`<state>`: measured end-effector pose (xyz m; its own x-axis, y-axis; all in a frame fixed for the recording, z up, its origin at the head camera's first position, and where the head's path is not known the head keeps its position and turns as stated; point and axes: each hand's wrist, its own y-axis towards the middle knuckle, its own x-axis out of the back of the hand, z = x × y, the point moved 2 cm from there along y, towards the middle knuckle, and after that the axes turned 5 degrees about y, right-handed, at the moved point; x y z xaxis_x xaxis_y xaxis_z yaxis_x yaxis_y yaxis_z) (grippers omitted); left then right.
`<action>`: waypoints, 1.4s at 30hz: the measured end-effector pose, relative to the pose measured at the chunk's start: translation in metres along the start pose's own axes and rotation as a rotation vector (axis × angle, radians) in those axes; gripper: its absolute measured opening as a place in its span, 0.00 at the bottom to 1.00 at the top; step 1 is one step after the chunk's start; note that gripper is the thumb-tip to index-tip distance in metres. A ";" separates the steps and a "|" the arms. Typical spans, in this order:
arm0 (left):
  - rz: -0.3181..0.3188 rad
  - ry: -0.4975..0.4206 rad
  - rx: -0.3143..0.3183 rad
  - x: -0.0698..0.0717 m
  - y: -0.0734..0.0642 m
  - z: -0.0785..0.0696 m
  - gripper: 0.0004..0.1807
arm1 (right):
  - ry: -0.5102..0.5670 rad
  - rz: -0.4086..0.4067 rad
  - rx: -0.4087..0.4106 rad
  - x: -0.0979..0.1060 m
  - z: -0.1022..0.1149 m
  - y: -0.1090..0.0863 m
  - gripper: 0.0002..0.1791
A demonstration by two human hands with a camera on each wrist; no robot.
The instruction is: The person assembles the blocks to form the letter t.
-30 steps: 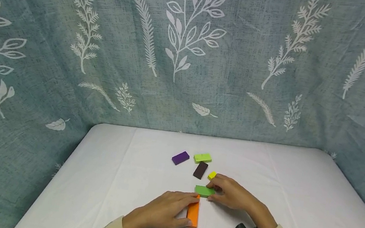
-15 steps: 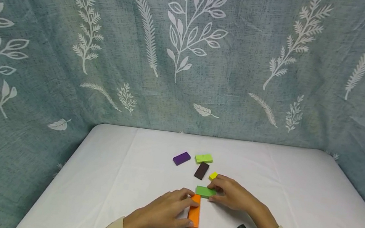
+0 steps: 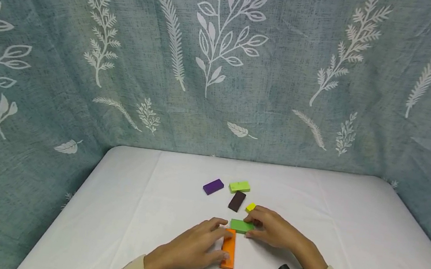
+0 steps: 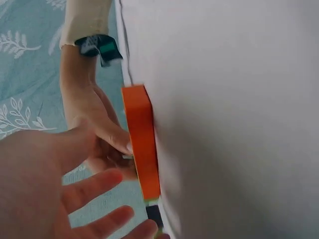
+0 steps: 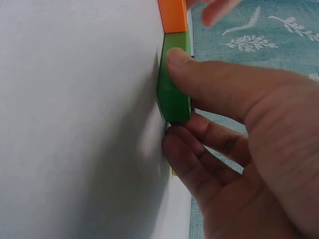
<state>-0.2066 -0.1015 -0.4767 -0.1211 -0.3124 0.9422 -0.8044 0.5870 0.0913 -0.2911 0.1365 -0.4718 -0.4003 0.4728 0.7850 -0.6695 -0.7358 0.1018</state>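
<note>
My left hand [image 3: 193,247] is held over the long orange block [image 3: 230,247] with fingers spread. In the left wrist view a gap shows between those fingers and the orange block [image 4: 141,139]. The green block [image 3: 239,226] lies crosswise at the far end of the orange one, its end against it. My right hand [image 3: 273,228] pinches the green block by its right end. In the right wrist view the thumb lies on the green block [image 5: 172,97], with the other fingers curled at its far side and end.
Beyond the hands lie a yellow block [image 3: 250,207], partly behind the right fingers, a dark brown block [image 3: 237,201], a lime green block [image 3: 239,186] and a purple block [image 3: 213,187]. All rest on a white-covered table [image 3: 140,206] before a leaf-patterned curtain [image 3: 289,71].
The left fingers have lifted off the orange block's far end and side and drawn slightly left. The right hand and the blocks stay in place.
</note>
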 end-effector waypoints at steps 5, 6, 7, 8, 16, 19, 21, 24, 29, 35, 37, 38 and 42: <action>-0.076 -0.064 0.107 0.012 0.006 0.015 0.23 | -0.007 -0.011 0.005 0.000 0.000 0.000 0.13; -0.095 -0.084 0.136 0.016 0.007 0.019 0.22 | -0.007 -0.012 0.006 0.000 -0.001 -0.001 0.13; -0.117 -0.107 0.165 0.019 0.008 0.025 0.21 | -0.006 -0.013 0.008 0.000 -0.001 -0.001 0.13; -0.141 -0.132 0.195 0.023 0.010 0.031 0.20 | -0.002 -0.011 0.008 -0.001 -0.001 -0.001 0.13; -0.277 -0.199 0.360 0.046 0.029 0.077 0.21 | 0.017 0.000 -0.005 -0.003 -0.001 -0.002 0.12; -0.243 -0.201 0.401 0.049 0.039 0.089 0.22 | 0.015 0.001 -0.009 -0.003 0.001 -0.002 0.13; -0.212 -0.205 0.427 0.047 0.046 0.095 0.23 | 0.008 -0.001 -0.015 -0.003 0.002 -0.002 0.13; -0.178 -0.208 0.454 0.044 0.055 0.101 0.24 | 0.005 -0.003 -0.027 -0.002 0.002 -0.003 0.13; -0.152 -0.219 0.481 0.041 0.066 0.106 0.26 | 0.000 -0.004 -0.025 -0.003 0.001 -0.002 0.14; -0.132 -0.265 0.525 0.038 0.074 0.115 0.28 | -0.007 0.000 -0.024 -0.004 -0.001 -0.001 0.14; -0.125 -0.266 0.526 0.037 0.076 0.117 0.29 | -0.005 0.002 -0.034 -0.004 -0.001 -0.001 0.14; -0.125 -0.265 0.521 0.036 0.077 0.118 0.29 | -0.006 0.003 -0.039 -0.004 -0.001 -0.001 0.14; -0.132 -0.227 0.490 0.033 0.080 0.118 0.28 | -0.014 -0.002 -0.041 -0.002 -0.002 -0.001 0.14</action>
<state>-0.3436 -0.1526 -0.4766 -0.0795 -0.5446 0.8349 -0.9911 0.1330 -0.0076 -0.2905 0.1372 -0.4750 -0.3900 0.4671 0.7936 -0.6952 -0.7145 0.0788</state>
